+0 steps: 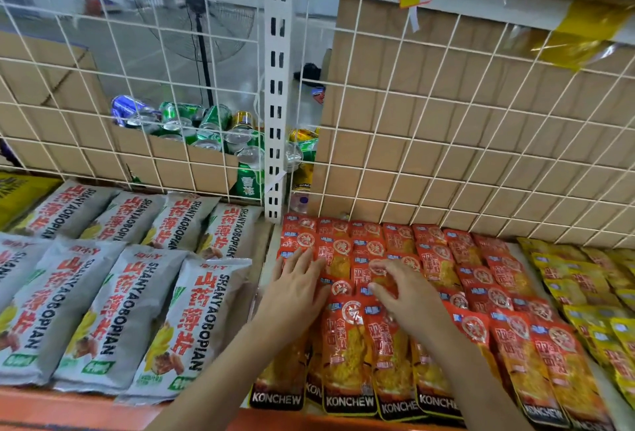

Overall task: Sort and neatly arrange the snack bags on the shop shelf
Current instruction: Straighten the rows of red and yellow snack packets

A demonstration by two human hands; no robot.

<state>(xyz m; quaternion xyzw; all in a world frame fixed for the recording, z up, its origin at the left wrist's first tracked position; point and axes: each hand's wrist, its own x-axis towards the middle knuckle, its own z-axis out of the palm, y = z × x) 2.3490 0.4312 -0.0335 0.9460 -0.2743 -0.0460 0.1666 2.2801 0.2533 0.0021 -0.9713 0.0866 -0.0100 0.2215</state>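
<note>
Red KONCHEW bags (347, 355): were glossy plastic film, smooth, with bright glints.
Grey SHANYAOBOPIAN bags (103, 310): were plastic film with a duller, near-matt face, lightly creased.
Yellow bags (584, 279): were shiny plastic film.
Wire grid (446, 142): was metal, coated white, smooth.
Slotted upright (276, 94): was white-painted metal.
Cardboard boxes (481, 87): were matt brown board.
Drink cans (213, 121): were shiny metal.

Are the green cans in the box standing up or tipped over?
Tipped over. The green cans lie slanted in a heap inside the cardboard box, tops pointing sideways.
</note>
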